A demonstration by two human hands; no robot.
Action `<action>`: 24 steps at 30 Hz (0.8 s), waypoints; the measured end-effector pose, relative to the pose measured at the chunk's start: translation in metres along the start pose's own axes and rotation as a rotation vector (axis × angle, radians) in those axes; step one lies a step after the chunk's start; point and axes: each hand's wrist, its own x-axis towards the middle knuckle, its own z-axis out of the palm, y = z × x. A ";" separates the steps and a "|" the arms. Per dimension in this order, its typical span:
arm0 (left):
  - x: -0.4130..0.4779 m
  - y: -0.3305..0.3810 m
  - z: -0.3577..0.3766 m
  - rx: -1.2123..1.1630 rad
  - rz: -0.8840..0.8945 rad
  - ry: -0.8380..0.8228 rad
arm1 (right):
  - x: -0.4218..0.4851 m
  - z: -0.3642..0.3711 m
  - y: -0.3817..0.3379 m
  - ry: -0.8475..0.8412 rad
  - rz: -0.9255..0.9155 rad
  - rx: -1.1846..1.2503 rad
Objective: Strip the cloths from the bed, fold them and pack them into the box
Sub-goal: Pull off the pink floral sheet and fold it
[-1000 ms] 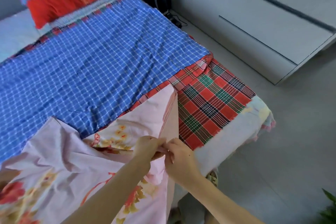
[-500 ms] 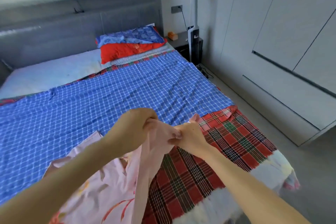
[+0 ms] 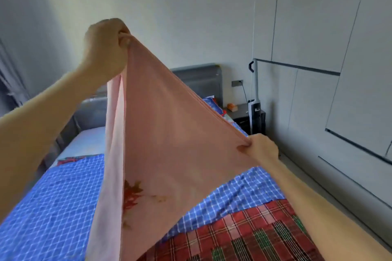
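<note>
Holds a pink cloth (image 3: 169, 133) up over the bed (image 3: 84, 144), stretched taut between two raised hands. Grips one corner in the left hand (image 3: 104, 48), high on the left, fingers curled tight round the bunched fabric. Pinches the other corner in the right hand (image 3: 263, 147), lower on the right, thumb and fingers closed on the edge. Hangs from both corners in a broad triangle, doubled along its left side, with a red floral print (image 3: 131, 197) near the bottom. Below, flat on the bed, a blue check cloth (image 3: 53, 207) and, at the near right, a red plaid cloth (image 3: 244, 237), their edges touching. Behind, against the wall, a grey headboard (image 3: 199, 78), pillows (image 3: 210, 104) mostly hidden by the pink cloth, a dark nightstand (image 3: 237, 112) bearing a small orange thing (image 3: 231, 107), an upright vacuum (image 3: 255, 99) just beside it, and pale wardrobe doors (image 3: 318, 27) along the right.
</note>
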 end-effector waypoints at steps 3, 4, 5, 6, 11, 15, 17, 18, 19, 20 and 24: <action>0.029 -0.003 -0.035 0.102 -0.110 0.156 | 0.042 -0.059 -0.022 0.082 -0.153 -0.055; 0.039 -0.003 -0.051 0.132 -0.148 0.212 | 0.055 -0.085 -0.036 0.136 -0.215 -0.067; 0.045 -0.010 -0.061 0.152 -0.173 0.249 | 0.063 -0.106 -0.046 0.179 -0.242 -0.084; 0.052 -0.018 -0.073 0.179 -0.195 0.295 | 0.070 -0.130 -0.057 0.235 -0.264 -0.073; 0.086 -0.107 -0.125 0.201 -0.260 0.402 | 0.110 -0.235 -0.105 0.347 -0.500 0.545; 0.080 -0.127 -0.139 0.225 -0.352 0.361 | 0.133 -0.279 -0.139 0.137 -0.574 0.921; 0.076 -0.111 -0.138 0.193 -0.383 0.321 | 0.142 -0.294 -0.150 0.035 -0.561 1.011; 0.077 -0.104 -0.138 0.157 -0.402 0.339 | 0.145 -0.303 -0.155 -0.013 -0.579 1.070; 0.081 -0.102 -0.138 0.090 -0.419 0.369 | 0.147 -0.311 -0.158 -0.054 -0.598 1.142; 0.084 -0.099 -0.138 0.007 -0.444 0.384 | 0.151 -0.318 -0.159 -0.076 -0.624 1.215; 0.113 -0.111 -0.135 -0.229 -0.459 0.315 | 0.186 -0.333 -0.166 -0.122 -0.654 1.279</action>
